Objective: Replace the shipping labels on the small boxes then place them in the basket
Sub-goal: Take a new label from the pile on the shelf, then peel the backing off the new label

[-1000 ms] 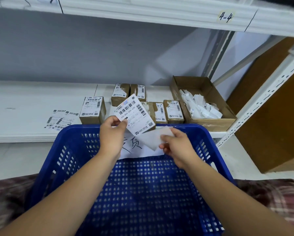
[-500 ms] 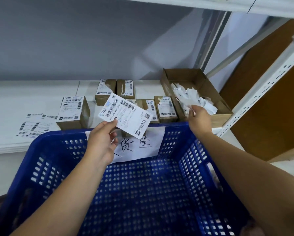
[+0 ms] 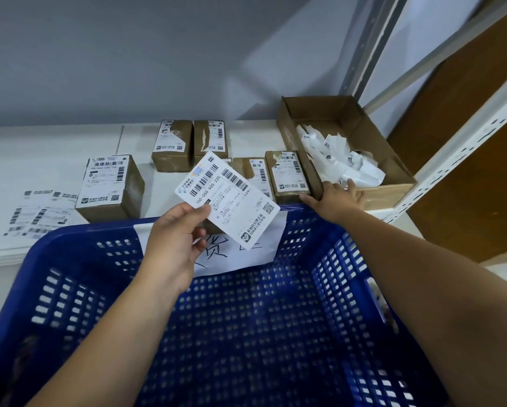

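Note:
My left hand (image 3: 176, 242) pinches a white shipping label (image 3: 227, 198) by its lower left corner, above the far rim of the blue basket (image 3: 246, 333). My right hand (image 3: 333, 199) reaches over the basket's far right corner, fingers spread and empty, at the front edge of the open cardboard box (image 3: 372, 133) full of crumpled white backing papers (image 3: 339, 160). Several small brown boxes with labels stand on the white shelf: one at the left (image 3: 110, 186), two at the back (image 3: 174, 143), two behind the held label (image 3: 290, 176).
A sheet of printed labels (image 3: 38, 214) lies flat on the shelf (image 3: 41, 160) at the left. A white paper sign (image 3: 240, 254) hangs on the basket's far wall. A white perforated shelf post (image 3: 466, 142) and brown boards stand at the right.
My right hand carried the peeled backing paper from beside the label to the cardboard box and let it go. My left hand kept the label, now turned flatter.

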`<action>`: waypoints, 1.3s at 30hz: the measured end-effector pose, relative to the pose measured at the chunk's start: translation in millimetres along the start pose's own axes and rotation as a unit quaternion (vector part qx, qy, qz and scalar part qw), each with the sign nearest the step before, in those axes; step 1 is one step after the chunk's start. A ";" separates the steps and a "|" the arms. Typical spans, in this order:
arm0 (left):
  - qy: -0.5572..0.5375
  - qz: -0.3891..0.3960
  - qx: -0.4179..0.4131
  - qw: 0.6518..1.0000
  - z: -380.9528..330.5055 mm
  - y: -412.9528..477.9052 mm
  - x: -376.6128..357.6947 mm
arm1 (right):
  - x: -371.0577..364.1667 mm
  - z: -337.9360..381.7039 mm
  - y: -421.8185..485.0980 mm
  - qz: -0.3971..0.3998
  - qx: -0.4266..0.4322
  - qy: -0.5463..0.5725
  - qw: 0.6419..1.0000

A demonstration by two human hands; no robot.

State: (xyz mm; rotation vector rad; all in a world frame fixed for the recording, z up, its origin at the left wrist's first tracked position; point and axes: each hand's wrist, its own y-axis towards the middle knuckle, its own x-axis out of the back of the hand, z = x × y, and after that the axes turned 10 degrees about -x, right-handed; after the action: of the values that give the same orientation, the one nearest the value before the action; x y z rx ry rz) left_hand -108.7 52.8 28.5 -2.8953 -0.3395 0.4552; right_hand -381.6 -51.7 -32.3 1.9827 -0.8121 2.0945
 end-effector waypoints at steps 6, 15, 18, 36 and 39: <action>0.015 -0.002 0.018 1.000 4.6 -1.6 6.2 | 11.7 3.9 -1.7 -0.057 -0.072 -0.005 0.996; 0.052 -0.015 0.004 0.999 1.1 -8.5 8.2 | 18.1 27.3 -46.3 -0.178 0.042 0.362 0.914; 0.067 -0.031 -0.006 0.997 -1.7 -13.2 7.9 | 23.0 39.4 -78.0 -0.011 0.085 0.494 0.865; 0.206 -0.016 -0.121 0.971 -19.1 -27.2 6.2 | 28.7 48.2 -152.7 0.249 0.142 0.570 0.770; 0.185 -0.079 -0.118 0.972 -17.9 -5.7 14.0 | 30.2 51.3 -143.4 0.282 0.070 0.651 0.701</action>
State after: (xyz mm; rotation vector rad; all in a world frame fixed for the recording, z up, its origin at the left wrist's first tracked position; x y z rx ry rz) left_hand -91.1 59.1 42.6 -3.0587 -0.5907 -0.1631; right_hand -274.3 37.2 36.1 -0.1983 -0.8874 3.0394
